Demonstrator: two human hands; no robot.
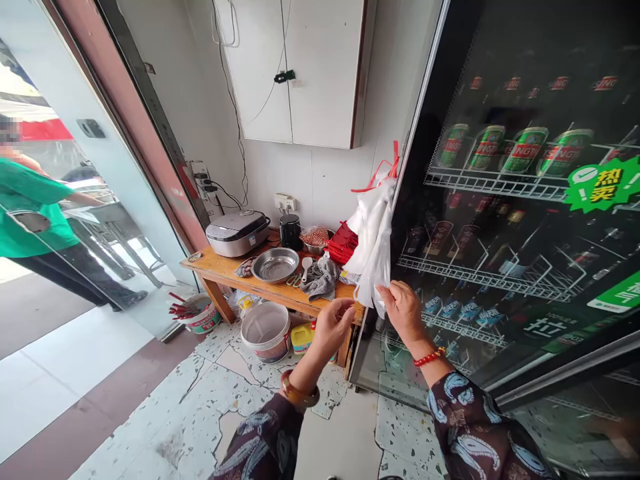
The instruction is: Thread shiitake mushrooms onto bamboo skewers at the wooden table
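A bunch of white plastic bags (373, 227) hangs by a red tie beside the fridge door. My right hand (404, 312), with a red bead bracelet, is closed in a pinch on the lower end of the bags. Left of it, my left hand (331, 328) has its fingers curled together close to a bag's thin loop; whether anything is between them I cannot make out. On the wooden table (230, 275) behind it lie a grey cloth (323, 277), a white rice paddle (306, 269) and a metal bowl (276, 265).
A rice cooker (239, 233) and a black canister (290, 231) stand at the table's back. Below are a plastic bucket (266, 333) and a yellow jug (302, 339). The drinks fridge (475, 267) fills the right. A person in green (35, 200) stands beyond the glass door.
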